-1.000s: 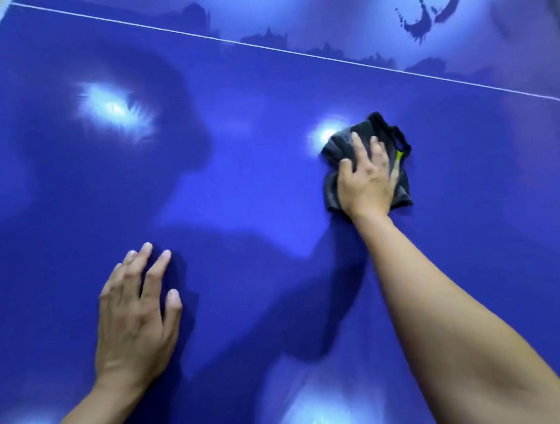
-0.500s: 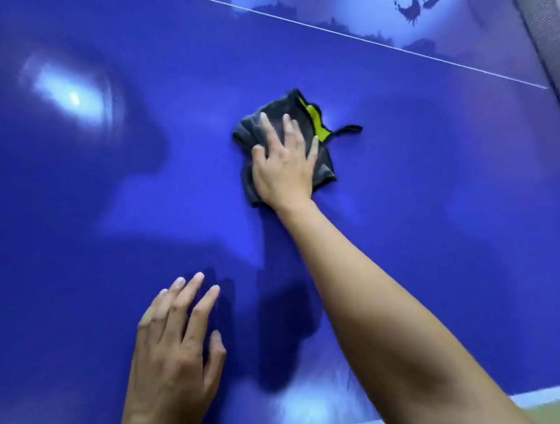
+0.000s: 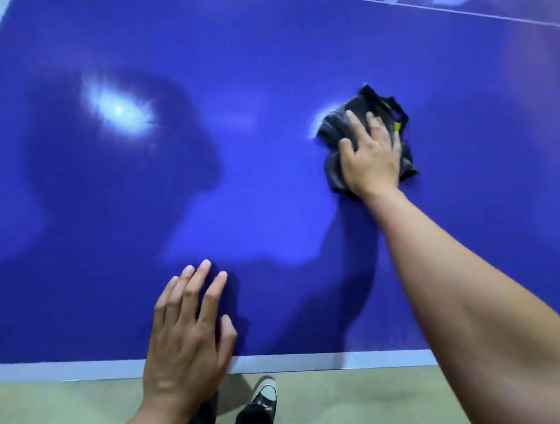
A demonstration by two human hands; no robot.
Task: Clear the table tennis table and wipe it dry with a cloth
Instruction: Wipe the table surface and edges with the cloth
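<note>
Right grip (image 3: pixel 371 156) spread flat on dark cloth (image 3: pixel 334 128), pressing rather than clenching; palm weight likely drives wipe. Cloth bunched on blue counter (image 3: pixel 271 196), right of middle, well in from front edge. Left grip (image 3: pixel 185 340) released, palm down at front edge, probably bracing lean. No containers in view.

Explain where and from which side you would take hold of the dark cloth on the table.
Probably from above: gather the bunched folds of the cloth beyond the right hand pressing it. It lies crumpled on the table, so raised folds offer purchase.
</note>
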